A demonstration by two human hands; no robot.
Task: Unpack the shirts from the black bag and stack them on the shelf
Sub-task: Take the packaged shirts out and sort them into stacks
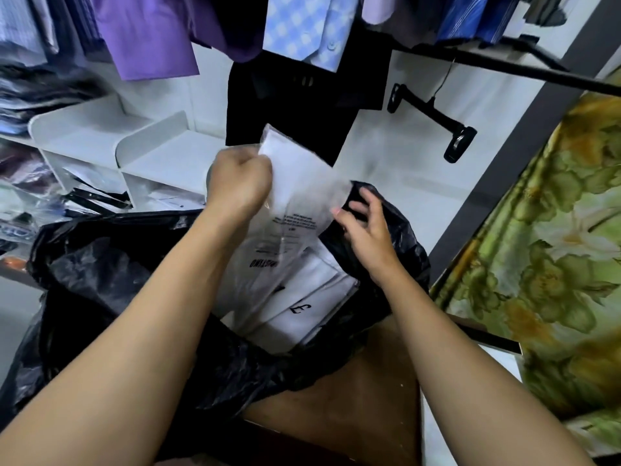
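Observation:
A large black plastic bag [111, 274] lies open below me. Several white shirts in clear wrappers [302, 314] lie inside it. My left hand [240, 183] grips the upper left edge of one wrapped white shirt [299, 193] and holds it tilted above the bag's mouth. My right hand [364, 227] is at the bag's far right rim, fingers curled on the black plastic beside the shirt's lower right corner. The white shelf [158, 163] with its open compartments stands behind the bag, to the left.
Purple, blue and checked shirts [302, 31] hang on a rail overhead. A black clip hanger [433, 119] dangles at the right. Folded shirts [30, 92] fill the shelves at far left. A floral cloth [554, 264] covers the right side. A brown surface [353, 398] lies under the bag.

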